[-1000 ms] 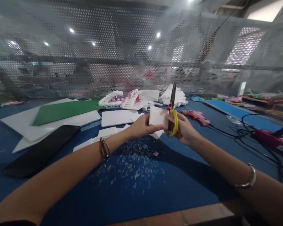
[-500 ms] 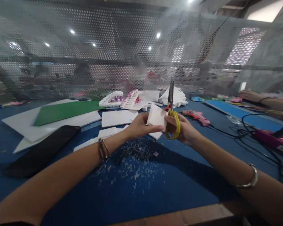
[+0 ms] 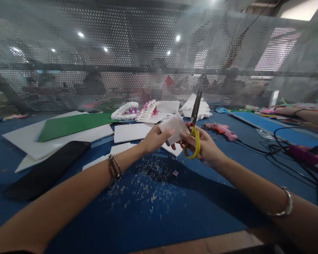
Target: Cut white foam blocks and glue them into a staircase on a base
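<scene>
Blue tabletop (image 3: 137, 227), perforated screen (image 3: 137, 46) behind. White piece (image 3: 175, 124) held above shavings (image 3: 153, 183): left hand (image 3: 154, 140) clamped on its left side; right hand (image 3: 206, 146), right of it, gripping yellow-handled scissors (image 3: 195, 115), thumb at its corner. Pink glue gun (image 3: 226, 132) farther right.

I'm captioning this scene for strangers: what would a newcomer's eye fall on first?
Probably the yellow-handled scissors in the right hand, blades pointing up, beside the white piece held in the left hand. Next might come the green sheet lying over white sheets on the left, and the pink glue gun on the blue table, right of the hands.
</scene>
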A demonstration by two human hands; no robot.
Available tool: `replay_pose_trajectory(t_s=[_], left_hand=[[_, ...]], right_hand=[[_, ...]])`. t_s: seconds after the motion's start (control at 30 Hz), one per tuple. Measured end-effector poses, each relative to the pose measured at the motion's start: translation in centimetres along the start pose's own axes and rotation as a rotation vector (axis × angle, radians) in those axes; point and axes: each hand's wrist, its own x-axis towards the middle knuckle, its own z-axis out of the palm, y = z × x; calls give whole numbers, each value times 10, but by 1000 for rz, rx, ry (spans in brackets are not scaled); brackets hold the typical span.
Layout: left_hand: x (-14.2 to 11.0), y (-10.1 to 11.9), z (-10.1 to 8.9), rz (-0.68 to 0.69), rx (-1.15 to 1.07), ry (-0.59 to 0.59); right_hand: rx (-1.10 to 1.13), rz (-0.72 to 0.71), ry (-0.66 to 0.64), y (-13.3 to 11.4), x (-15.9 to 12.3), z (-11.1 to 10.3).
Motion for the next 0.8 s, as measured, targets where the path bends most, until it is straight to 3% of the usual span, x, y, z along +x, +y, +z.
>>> replay_pose_trajectory(t_s=[0.3,0.6,0.7,0.8], left_hand=[[-2,0,16,-7,-75,174],[-2,0,24,31,-105,246],[-4,0,23,124,-29,319],[-7,-1,16,336,257,309]], right_hand=[[-37,-60,13,5,0,-3],[13,-82,13,4,1,-1],[32,-104,9,6,2,-2],[35,-123,-7,8,3,-4]])
